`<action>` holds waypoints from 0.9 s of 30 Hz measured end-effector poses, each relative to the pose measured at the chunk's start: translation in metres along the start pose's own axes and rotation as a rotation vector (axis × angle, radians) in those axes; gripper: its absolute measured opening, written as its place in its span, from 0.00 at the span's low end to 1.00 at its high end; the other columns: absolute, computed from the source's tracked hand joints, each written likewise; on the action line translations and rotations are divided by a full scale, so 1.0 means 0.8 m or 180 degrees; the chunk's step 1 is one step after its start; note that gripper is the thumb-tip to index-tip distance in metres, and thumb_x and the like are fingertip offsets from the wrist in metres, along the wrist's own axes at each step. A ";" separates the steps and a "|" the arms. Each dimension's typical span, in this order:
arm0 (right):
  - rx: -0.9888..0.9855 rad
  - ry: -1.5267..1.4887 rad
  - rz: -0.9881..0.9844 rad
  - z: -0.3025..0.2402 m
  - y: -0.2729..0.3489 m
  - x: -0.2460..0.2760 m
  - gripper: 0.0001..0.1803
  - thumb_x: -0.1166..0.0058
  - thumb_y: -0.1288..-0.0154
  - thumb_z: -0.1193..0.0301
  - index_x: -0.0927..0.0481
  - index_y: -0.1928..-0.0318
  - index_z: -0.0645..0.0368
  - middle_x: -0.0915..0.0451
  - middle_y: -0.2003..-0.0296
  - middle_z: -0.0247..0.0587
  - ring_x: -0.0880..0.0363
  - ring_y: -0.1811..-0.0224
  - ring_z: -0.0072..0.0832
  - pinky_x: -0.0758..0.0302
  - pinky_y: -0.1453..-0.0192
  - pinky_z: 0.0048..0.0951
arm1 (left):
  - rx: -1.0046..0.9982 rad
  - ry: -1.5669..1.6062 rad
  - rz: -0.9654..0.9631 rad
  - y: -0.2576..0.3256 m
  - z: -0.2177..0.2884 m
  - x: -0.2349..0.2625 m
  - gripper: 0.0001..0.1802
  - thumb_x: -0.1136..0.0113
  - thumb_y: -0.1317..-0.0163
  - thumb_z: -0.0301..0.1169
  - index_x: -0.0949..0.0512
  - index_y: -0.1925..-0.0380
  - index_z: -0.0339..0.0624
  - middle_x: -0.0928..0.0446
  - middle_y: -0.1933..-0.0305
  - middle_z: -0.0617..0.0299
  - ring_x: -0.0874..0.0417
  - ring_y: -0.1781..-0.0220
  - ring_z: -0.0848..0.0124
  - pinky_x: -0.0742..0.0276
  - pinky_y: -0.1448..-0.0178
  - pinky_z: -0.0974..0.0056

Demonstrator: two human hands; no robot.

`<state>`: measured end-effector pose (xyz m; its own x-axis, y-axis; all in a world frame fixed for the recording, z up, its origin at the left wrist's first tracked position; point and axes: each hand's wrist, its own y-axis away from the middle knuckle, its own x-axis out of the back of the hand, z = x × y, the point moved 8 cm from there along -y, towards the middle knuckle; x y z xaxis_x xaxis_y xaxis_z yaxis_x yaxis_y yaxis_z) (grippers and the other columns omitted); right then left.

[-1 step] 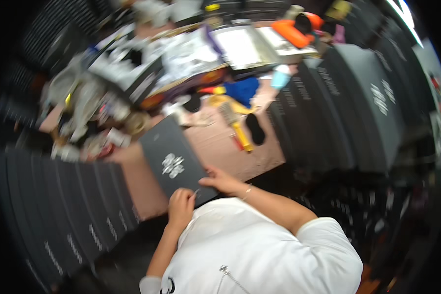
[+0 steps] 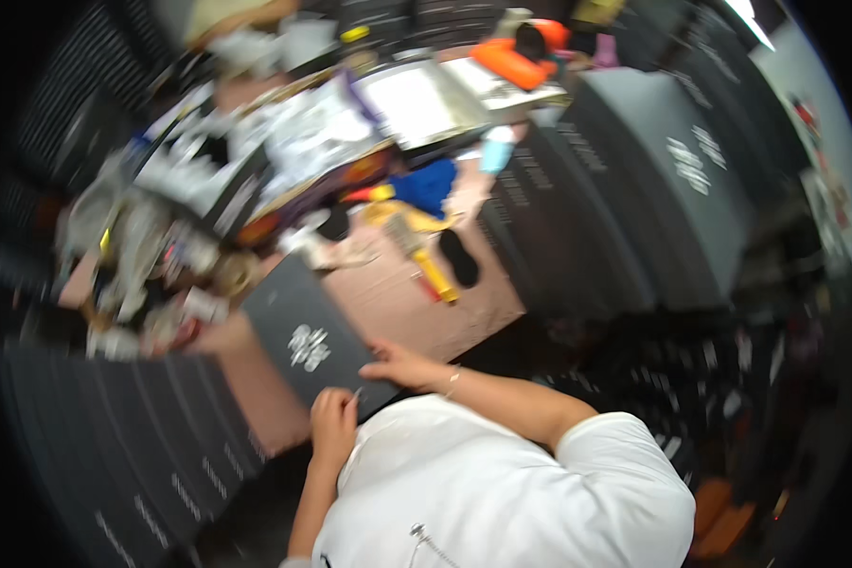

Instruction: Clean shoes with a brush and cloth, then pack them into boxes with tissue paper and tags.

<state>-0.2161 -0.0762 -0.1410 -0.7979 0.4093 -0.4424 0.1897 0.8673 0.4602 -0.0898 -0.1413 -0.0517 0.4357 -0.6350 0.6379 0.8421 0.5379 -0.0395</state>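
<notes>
A flat dark grey box (image 2: pixel 298 327) with a white emblem lies tilted on the pinkish table (image 2: pixel 398 303), close to my white shirt. My right hand (image 2: pixel 399 364), with a thin bracelet at the wrist, rests flat on the box's near right edge. My left hand (image 2: pixel 334 421) is closed at the box's near corner, and a small thin pale tool (image 2: pixel 358 392) sticks out of its fingers. The picture is blurred, so the kind of tool is unclear.
A yellow-handled brush (image 2: pixel 426 260), a black oval pad (image 2: pixel 459 257) and a blue cloth (image 2: pixel 426 185) lie behind the box. Clutter of papers and packets (image 2: pixel 208 189) fills the back left. Stacks of dark printed boxes stand at the right (image 2: pixel 634 189) and left (image 2: pixel 114 454).
</notes>
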 end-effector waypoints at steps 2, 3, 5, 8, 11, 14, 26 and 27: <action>-0.0150 0.0160 -0.0063 0.024 -0.017 0.006 0.41 0.39 0.40 0.70 0.45 0.31 0.65 0.34 0.37 0.57 0.34 0.37 0.36 0.32 0.37 0.31 | 0.0171 0.0251 -0.0055 0.005 -0.007 -0.002 0.04 0.46 0.41 0.23 0.30 0.72 0.35 0.30 0.70 0.51 0.29 0.68 0.54 0.33 0.62 0.55; -0.0193 -0.0012 -0.0076 0.009 -0.006 0.000 0.44 0.38 0.40 0.67 0.48 0.30 0.67 0.41 0.33 0.60 0.39 0.33 0.38 0.36 0.33 0.32 | 0.0176 0.0225 -0.0155 0.005 -0.002 -0.003 0.03 0.48 0.40 0.22 0.30 0.71 0.34 0.31 0.71 0.49 0.30 0.68 0.52 0.33 0.61 0.55; 0.0196 0.0496 0.0317 0.015 -0.017 0.014 0.45 0.36 0.43 0.65 0.46 0.31 0.66 0.36 0.36 0.58 0.34 0.36 0.42 0.36 0.33 0.35 | -0.0134 0.0136 -0.0204 0.007 -0.002 -0.006 0.04 0.47 0.38 0.23 0.30 0.70 0.35 0.29 0.70 0.54 0.28 0.68 0.61 0.32 0.61 0.61; 0.0501 0.0569 0.0593 -0.001 -0.018 0.012 0.41 0.37 0.43 0.63 0.39 0.33 0.66 0.33 0.38 0.58 0.32 0.37 0.41 0.35 0.35 0.33 | 0.0381 0.1007 -0.0679 0.010 -0.006 -0.001 0.06 0.47 0.33 0.26 0.30 0.68 0.35 0.31 0.70 0.62 0.30 0.67 0.73 0.32 0.60 0.68; 0.0736 0.1309 0.1009 -0.018 0.000 0.003 0.37 0.40 0.41 0.61 0.35 0.35 0.65 0.30 0.40 0.58 0.30 0.39 0.41 0.34 0.35 0.33 | 0.0343 0.2096 -0.1114 0.011 0.005 0.012 0.06 0.42 0.34 0.29 0.25 0.60 0.39 0.24 0.64 0.59 0.24 0.62 0.69 0.25 0.51 0.62; 0.1568 0.2187 0.1546 -0.048 0.020 -0.015 0.35 0.43 0.38 0.55 0.33 0.37 0.67 0.27 0.43 0.55 0.27 0.41 0.36 0.32 0.38 0.32 | 0.0119 0.1938 -0.1041 -0.011 0.011 0.007 0.06 0.46 0.33 0.27 0.29 0.68 0.37 0.29 0.70 0.66 0.30 0.67 0.78 0.33 0.60 0.72; 0.2657 0.1548 0.2225 -0.028 0.311 0.017 0.13 0.41 0.43 0.68 0.19 0.62 0.66 0.18 0.69 0.46 0.18 0.66 0.33 0.24 0.61 0.31 | 0.1147 0.2814 -0.2646 0.024 0.114 -0.160 0.03 0.42 0.35 0.25 0.25 0.66 0.37 0.22 0.70 0.62 0.22 0.70 0.74 0.25 0.62 0.71; 0.2754 0.1476 0.2289 -0.019 0.324 0.031 0.12 0.42 0.41 0.70 0.20 0.61 0.65 0.18 0.69 0.44 0.19 0.66 0.32 0.24 0.60 0.29 | 0.1203 0.2895 -0.2713 0.030 0.126 -0.179 0.03 0.42 0.35 0.25 0.25 0.67 0.38 0.22 0.70 0.62 0.21 0.70 0.73 0.24 0.62 0.71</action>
<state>-0.1952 0.1543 -0.0209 -0.4488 0.8879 0.1009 0.8506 0.4591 -0.2565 -0.1639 0.0180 -0.0666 -0.0048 -0.9176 -0.3976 0.8825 -0.1908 0.4298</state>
